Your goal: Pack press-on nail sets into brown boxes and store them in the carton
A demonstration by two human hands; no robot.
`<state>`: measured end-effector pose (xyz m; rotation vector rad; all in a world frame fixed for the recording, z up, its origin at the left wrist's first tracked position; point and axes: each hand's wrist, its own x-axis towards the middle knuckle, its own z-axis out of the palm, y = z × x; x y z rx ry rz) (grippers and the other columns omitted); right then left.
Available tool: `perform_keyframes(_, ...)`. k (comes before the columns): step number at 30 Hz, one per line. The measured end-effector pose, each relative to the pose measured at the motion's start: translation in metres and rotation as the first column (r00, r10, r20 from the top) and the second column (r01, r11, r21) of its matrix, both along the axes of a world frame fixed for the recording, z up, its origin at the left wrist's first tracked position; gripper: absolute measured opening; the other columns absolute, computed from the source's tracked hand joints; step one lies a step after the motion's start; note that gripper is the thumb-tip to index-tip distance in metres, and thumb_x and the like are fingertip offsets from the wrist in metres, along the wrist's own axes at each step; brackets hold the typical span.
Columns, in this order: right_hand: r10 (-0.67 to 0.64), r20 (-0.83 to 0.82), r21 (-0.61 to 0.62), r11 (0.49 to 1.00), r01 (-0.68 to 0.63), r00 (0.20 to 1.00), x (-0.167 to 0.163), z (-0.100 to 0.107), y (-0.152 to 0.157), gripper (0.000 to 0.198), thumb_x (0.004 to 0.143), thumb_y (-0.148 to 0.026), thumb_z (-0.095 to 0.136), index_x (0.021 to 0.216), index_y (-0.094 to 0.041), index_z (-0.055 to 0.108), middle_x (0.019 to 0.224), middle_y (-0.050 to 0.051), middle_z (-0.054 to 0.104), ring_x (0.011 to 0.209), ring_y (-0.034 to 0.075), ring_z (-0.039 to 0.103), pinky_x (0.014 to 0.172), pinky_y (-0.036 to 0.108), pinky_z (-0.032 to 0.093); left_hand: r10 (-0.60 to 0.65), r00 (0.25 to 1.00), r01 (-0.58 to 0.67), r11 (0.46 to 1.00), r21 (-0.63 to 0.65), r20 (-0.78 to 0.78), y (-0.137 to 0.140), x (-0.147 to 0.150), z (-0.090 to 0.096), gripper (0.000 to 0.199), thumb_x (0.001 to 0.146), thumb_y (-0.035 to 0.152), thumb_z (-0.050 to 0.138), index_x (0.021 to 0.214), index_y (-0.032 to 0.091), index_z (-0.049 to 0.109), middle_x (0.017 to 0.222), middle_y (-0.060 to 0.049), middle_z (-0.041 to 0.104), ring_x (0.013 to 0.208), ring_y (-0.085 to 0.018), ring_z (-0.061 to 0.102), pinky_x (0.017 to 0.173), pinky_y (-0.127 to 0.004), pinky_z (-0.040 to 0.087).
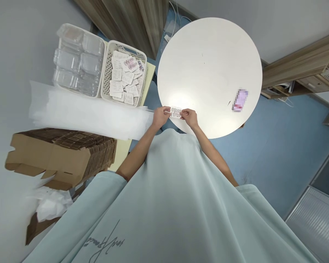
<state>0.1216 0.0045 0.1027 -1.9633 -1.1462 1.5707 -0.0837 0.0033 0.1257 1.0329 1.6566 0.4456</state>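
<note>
Between both hands, over the near edge of the round white table (208, 65), is a small white card of what look like press-on nails (176, 112), set in two rows. My left hand (161, 116) pinches the card's left edge. The right edge is gripped by the fingers of my right hand (190, 117). To the left, a white plastic basket (106, 73) holds many similar cards (124, 78), most with printed sides up and one showing pink nails.
Beside the basket stands another bin (100, 82) of clear plastic boxes (68, 58). Nearer lie white sheets (93, 113) and a stack of folded brown cardboard boxes (52, 157). A blurred purple object (240, 100) rests on the table's right. Wooden cabinets (298, 62) stand at right.
</note>
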Motion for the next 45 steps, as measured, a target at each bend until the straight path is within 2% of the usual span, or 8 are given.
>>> perform_keyframes(7, 0.112, 0.177, -0.062, 0.993, -0.102, 0.978, 0.012, -0.005, -0.003, 0.02, 0.099, -0.026, 0.076, 0.119, -0.021, 0.075, 0.115, 0.009, 0.087, 0.107, 0.027, 0.086, 0.113, 0.05, 0.065, 0.009, 0.992, -0.011, 1.0, -0.011, -0.129, -0.003, -0.012, -0.011, 0.046, 0.091, 0.011, 0.07, 0.135, 0.018, 0.08, 0.146, -0.015, 0.08, 0.12, -0.029, 0.082, 0.119, -0.047, 0.06)
perform_keyframes(16, 0.137, 0.149, 0.025, 0.99, -0.142, 0.979, -0.008, 0.025, 0.004, 0.025, 0.097, -0.03, 0.073, 0.12, -0.022, 0.078, 0.115, 0.008, 0.087, 0.103, 0.027, 0.086, 0.109, 0.05, 0.067, 0.134, 0.99, -0.126, 0.983, 0.134, -0.053, -0.01, -0.07, 0.008, 0.041, 0.094, 0.015, 0.068, 0.133, 0.018, 0.08, 0.145, -0.013, 0.082, 0.121, -0.027, 0.083, 0.119, -0.046, 0.062)
perform_keyframes(20, 0.16, 0.149, 0.118, 0.977, -0.179, 0.976, -0.035, 0.043, 0.015, 0.029, 0.094, -0.036, 0.074, 0.12, -0.023, 0.079, 0.115, 0.008, 0.088, 0.101, 0.027, 0.085, 0.109, 0.05, 0.067, 0.21, 0.977, -0.201, 0.954, 0.222, -0.02, -0.008, -0.115, 0.019, 0.037, 0.093, 0.021, 0.07, 0.129, 0.021, 0.08, 0.138, -0.011, 0.084, 0.119, -0.028, 0.083, 0.115, -0.046, 0.065)
perform_keyframes(25, 0.191, 0.118, 0.209, 0.955, -0.212, 0.974, -0.084, 0.069, 0.028, 0.035, 0.094, -0.044, 0.074, 0.121, -0.023, 0.08, 0.116, 0.009, 0.087, 0.097, 0.027, 0.085, 0.103, 0.048, 0.068, 0.317, 0.948, -0.292, 0.905, 0.31, -0.035, 0.005, -0.191, 0.022, 0.037, 0.092, 0.026, 0.074, 0.129, 0.021, 0.078, 0.136, -0.013, 0.083, 0.12, -0.029, 0.083, 0.114, -0.045, 0.065)
perform_keyframes(31, 0.231, 0.066, 0.252, 0.937, -0.24, 0.971, -0.145, 0.095, 0.039, 0.037, 0.094, -0.048, 0.074, 0.121, -0.022, 0.08, 0.113, 0.008, 0.086, 0.095, 0.027, 0.085, 0.097, 0.046, 0.069, 0.464, 0.883, -0.412, 0.839, 0.356, -0.071, 0.033, -0.289, 0.001, 0.052, 0.093, 0.046, 0.085, 0.138, 0.023, 0.072, 0.148, -0.018, 0.072, 0.137, -0.035, 0.074, 0.124, -0.054, 0.06)
perform_keyframes(35, 0.234, 0.068, 0.259, 0.935, -0.244, 0.97, -0.174, 0.106, 0.045, 0.036, 0.095, -0.048, 0.075, 0.12, -0.023, 0.081, 0.114, 0.008, 0.087, 0.098, 0.026, 0.085, 0.1, 0.046, 0.069, 0.496, 0.863, -0.433, 0.823, 0.368, -0.092, 0.058, -0.333, -0.016, 0.063, 0.086, 0.048, 0.095, 0.139, 0.026, 0.07, 0.155, -0.018, 0.064, 0.149, -0.04, 0.065, 0.134, -0.061, 0.05)
perform_keyframes(39, 0.222, 0.063, 0.244, 0.942, -0.231, 0.973, -0.191, 0.115, 0.051, 0.036, 0.097, -0.05, 0.076, 0.121, -0.024, 0.082, 0.114, 0.008, 0.086, 0.105, 0.028, 0.084, 0.104, 0.046, 0.068, 0.471, 0.877, -0.405, 0.832, 0.379, -0.098, 0.088, -0.343, -0.018, 0.069, 0.082, 0.043, 0.101, 0.141, 0.025, 0.069, 0.158, -0.018, 0.061, 0.155, -0.042, 0.059, 0.142, -0.062, 0.04)
perform_keyframes(45, 0.171, 0.076, 0.23, 0.956, -0.184, 0.982, -0.199, 0.122, 0.054, 0.041, 0.096, -0.057, 0.078, 0.12, -0.024, 0.082, 0.114, 0.009, 0.086, 0.106, 0.031, 0.085, 0.106, 0.049, 0.068, 0.357, 0.932, -0.304, 0.863, 0.405, -0.062, 0.128, -0.323, -0.012, 0.075, 0.086, 0.047, 0.1, 0.147, 0.022, 0.066, 0.163, -0.017, 0.057, 0.171, -0.043, 0.04, 0.148, -0.058, 0.027)
